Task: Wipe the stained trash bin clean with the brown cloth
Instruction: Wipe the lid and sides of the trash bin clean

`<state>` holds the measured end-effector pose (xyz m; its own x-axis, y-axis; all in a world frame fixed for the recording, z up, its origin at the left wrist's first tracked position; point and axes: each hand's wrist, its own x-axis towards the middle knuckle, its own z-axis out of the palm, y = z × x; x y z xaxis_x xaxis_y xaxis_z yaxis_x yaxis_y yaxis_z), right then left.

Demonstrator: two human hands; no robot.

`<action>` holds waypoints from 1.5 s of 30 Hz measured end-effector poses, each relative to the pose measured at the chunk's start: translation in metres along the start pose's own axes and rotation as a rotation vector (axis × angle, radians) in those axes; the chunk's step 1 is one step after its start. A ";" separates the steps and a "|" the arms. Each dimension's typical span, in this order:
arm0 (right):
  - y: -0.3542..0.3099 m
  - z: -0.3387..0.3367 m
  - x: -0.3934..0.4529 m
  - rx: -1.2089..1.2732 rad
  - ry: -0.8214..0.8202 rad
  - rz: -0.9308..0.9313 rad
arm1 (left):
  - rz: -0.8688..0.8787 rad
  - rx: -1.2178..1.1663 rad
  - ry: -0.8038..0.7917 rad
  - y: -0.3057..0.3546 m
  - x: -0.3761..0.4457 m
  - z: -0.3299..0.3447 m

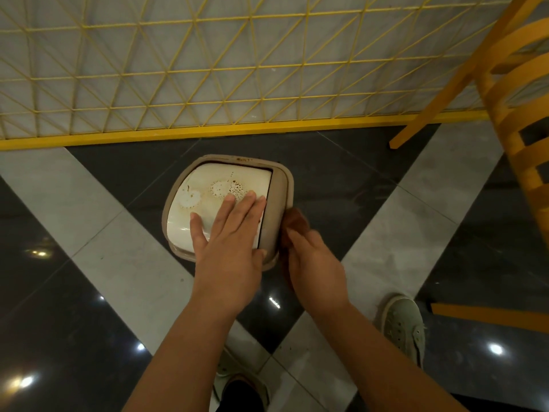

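We stand over the bin, which sits on the floor just in front of the yellow fence, a chair near on our right. Our left hand lies flat with straight fingers on the white lid, steadying it. Our right hand holds the cloth bunched against the bin's right side. 2 crusted stains and a 3rd mark show on the lid. We judge the lid may swing inward if we press off-centre, the light bin may skid on the glossy tiles, and the dried stains may smear rather than lift.
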<state>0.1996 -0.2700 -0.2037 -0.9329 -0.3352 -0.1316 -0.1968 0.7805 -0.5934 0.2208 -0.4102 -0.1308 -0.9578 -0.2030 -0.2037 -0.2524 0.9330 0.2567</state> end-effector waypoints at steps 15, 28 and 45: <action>0.015 -0.020 0.010 1.049 -0.078 0.834 | 0.001 -0.036 0.007 -0.003 0.001 0.003; -0.001 0.005 0.035 0.651 0.108 0.605 | 0.009 -0.034 0.012 -0.003 0.000 0.003; -0.014 0.008 0.027 1.041 0.060 0.841 | 0.001 -0.045 0.021 0.000 -0.001 0.003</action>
<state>0.1799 -0.2947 -0.2054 -0.6730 0.0896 -0.7342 0.7346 -0.0344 -0.6776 0.2218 -0.4096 -0.1332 -0.9606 -0.2086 -0.1836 -0.2568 0.9189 0.2995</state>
